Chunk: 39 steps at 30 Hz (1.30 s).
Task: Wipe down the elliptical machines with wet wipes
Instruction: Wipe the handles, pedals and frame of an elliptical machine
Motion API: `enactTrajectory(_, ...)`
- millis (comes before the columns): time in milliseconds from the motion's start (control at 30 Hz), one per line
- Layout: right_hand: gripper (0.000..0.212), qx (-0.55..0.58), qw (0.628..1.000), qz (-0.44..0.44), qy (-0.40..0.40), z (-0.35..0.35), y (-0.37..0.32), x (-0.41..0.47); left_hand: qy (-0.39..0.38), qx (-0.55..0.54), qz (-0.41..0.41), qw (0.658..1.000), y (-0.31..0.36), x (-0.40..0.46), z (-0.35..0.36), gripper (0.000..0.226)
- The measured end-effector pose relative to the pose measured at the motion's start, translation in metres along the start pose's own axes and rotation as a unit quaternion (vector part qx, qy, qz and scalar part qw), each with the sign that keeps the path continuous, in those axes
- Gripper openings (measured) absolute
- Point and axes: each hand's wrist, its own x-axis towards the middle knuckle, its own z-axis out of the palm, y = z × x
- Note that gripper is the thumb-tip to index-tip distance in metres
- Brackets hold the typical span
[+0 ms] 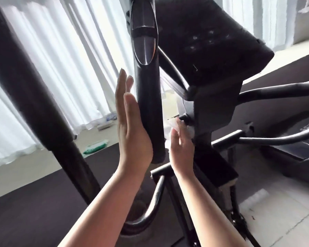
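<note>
hands are up close to a black elliptical machine (212, 107). left hand (132, 129) is flat, fingers (122, 82) straight and close together, pointing up. its palm rests against the left side of a thick black handlebar grip (148, 104) that hangs down in the middle of the view. the grip has a shiny dark part near its top.

right hand (181, 147) is lower and to the right of the grip. its fingers are stretched out and press a white wet wipe (171, 127) against the black post under the console (209, 38). the wipe is bunched up and pokes out above and to the left of the fingers, near a small black knob on the post. part of the wipe is hidden behind the grip.

console sits up high on the right, dark, with a few small pale buttons. thin black bars curve out from the post to the right. another fat black bar (30, 86) runs down the left side, very close to the camera.

white curtains (61, 59) hang behind the machine, bright with light. on the pale floor by the curtains lies a green and white pack (95, 147), well apart from the hands. dark mat (34, 202) lies under the machine.
</note>
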Motion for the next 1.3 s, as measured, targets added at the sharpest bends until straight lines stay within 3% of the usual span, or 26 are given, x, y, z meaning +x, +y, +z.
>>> enactTrajectory(100,0.039,0.181,0.979,0.053,-0.071,0.01,-0.018,-0.018,0.009,0.005,-0.002,1.0,-0.001,0.0,-0.003,0.041)
enactTrajectory(200,0.034,0.302,0.947,0.095,-0.062,0.0,-0.046,-0.043,0.024,0.003,0.005,1.0,-0.001,0.001,-0.003,0.043)
enactTrajectory(400,0.033,0.334,0.934,0.119,-0.034,-0.019,-0.101,-0.095,0.033,0.028,0.001,0.999,0.001,0.0,-0.001,0.04)
enactTrajectory(567,0.031,0.371,0.916,0.149,-0.034,-0.036,-0.135,-0.095,-0.027,0.213,0.051,0.975,0.018,0.002,-0.008,0.05)
enactTrajectory(667,0.03,0.378,0.924,0.043,-0.046,-0.044,-0.168,-0.092,-0.045,0.229,0.071,0.97,0.036,-0.002,-0.025,0.052)
enactTrajectory(767,0.033,0.319,0.938,-0.099,-0.094,-0.038,-0.203,-0.095,-0.049,0.224,0.158,0.96,0.065,-0.015,-0.049,0.038)
enactTrajectory(867,0.03,0.261,0.95,-0.151,-0.078,-0.017,-0.224,-0.098,0.001,0.198,0.204,0.959,0.09,-0.023,-0.089,0.022)
enactTrajectory(967,0.032,0.162,0.952,-0.257,-0.033,0.017,-0.238,-0.091,0.072,0.205,0.218,0.951,0.094,-0.021,-0.137,0.021)
enactTrajectory(1067,0.034,0.043,0.913,-0.404,-0.021,0.056,-0.245,-0.069,0.083,0.29,0.212,0.93,0.087,-0.018,-0.175,0.027)
enactTrajectory(1167,0.037,-0.13,0.831,-0.529,-0.11,0.086,-0.235,-0.042,0.089,0.282,0.154,0.943,0.079,-0.021,-0.197,0.034)
enactTrajectory(1233,0.037,-0.202,0.783,-0.557,-0.188,0.091,-0.22,-0.036,0.089,0.265,0.142,0.949,0.076,-0.029,-0.207,0.035)
enactTrajectory(1300,0.036,-0.21,0.77,-0.559,-0.224,0.084,-0.203,-0.038,0.082,0.261,0.14,0.951,0.076,-0.038,-0.216,0.033)
